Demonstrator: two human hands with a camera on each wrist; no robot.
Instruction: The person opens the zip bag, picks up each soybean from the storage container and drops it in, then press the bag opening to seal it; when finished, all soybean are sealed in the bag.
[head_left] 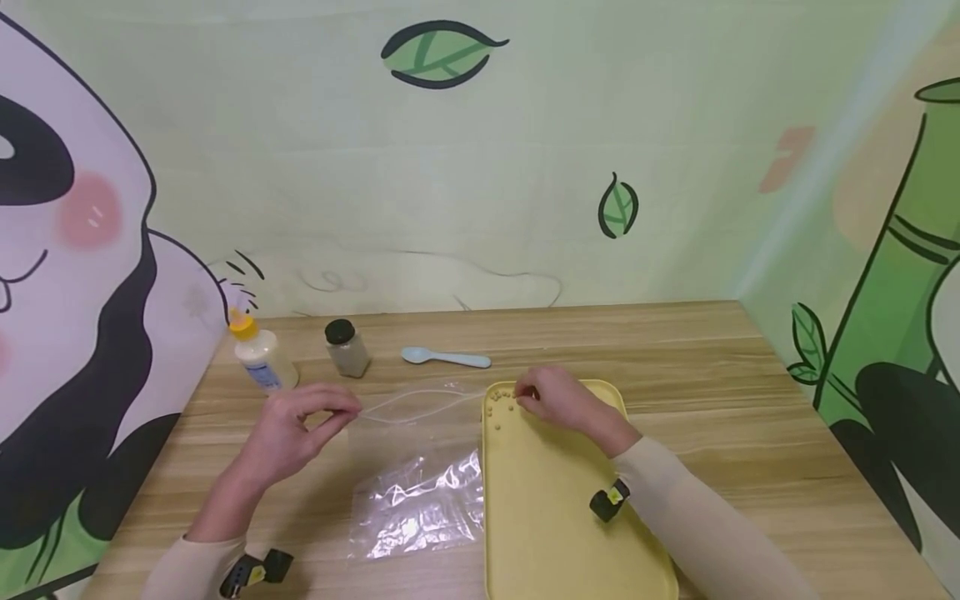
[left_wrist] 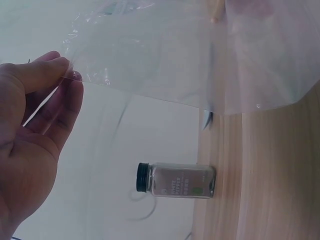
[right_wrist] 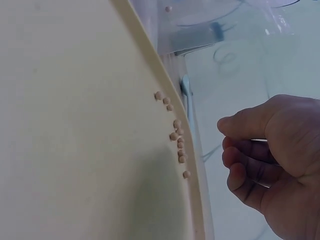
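My left hand [head_left: 288, 433] pinches the upper left corner of a clear zip bag [head_left: 416, 475], its mouth parted. In the left wrist view the left hand's thumb and fingertips [left_wrist: 62, 67] meet on the bag's edge. A yellow tray [head_left: 555, 517] stands right of the bag. Small tan round beads [head_left: 497, 427] lie near its far left corner. Over that corner hangs my right hand [head_left: 558, 398], fingers curled and thumb close to the index finger. The right wrist view shows several beads [right_wrist: 181, 142] along the rim; I cannot tell whether a bead sits between the fingertips.
Behind the left hand stand a white glue bottle [head_left: 262, 354] with a yellow cap and a jar [head_left: 348, 350] labelled white pepper, with a dark lid. A light blue spoon [head_left: 446, 358] lies behind the bag. A printed wall cloth [head_left: 480, 167] rises behind the wooden table [head_left: 757, 467].
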